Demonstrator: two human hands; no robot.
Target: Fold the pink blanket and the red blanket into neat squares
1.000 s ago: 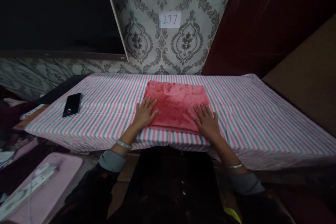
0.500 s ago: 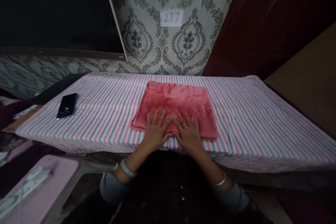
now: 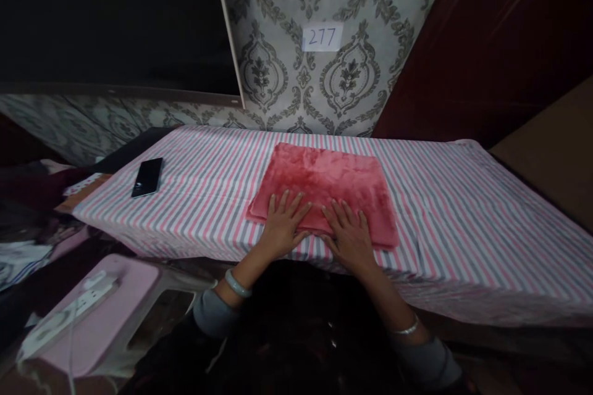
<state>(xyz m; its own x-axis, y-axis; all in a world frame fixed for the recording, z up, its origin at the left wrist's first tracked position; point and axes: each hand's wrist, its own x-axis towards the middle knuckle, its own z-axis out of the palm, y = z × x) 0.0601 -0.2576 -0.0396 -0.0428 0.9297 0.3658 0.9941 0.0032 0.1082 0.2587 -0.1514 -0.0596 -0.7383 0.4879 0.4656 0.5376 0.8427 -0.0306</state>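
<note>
A plush red-pink cloth, folded into a flat rectangle, lies on a table covered by a striped tablecloth. My left hand rests flat on the front left part of the plush cloth, fingers spread. On its front right part lies my right hand, palm down and fingers apart. Both thumbs are at the cloth's near edge, with a gap between the hands. Neither hand grips anything. What is under the palms is hidden.
A black phone lies on the left of the table. Below left, a pink stool carries a white power strip. Behind are a dark screen, patterned wallpaper and a paper marked 277. A brown panel stands at the right.
My hands have moved a little apart on the plush cloth, the fingers still spread. The whole view has shifted, so things appear further right.
</note>
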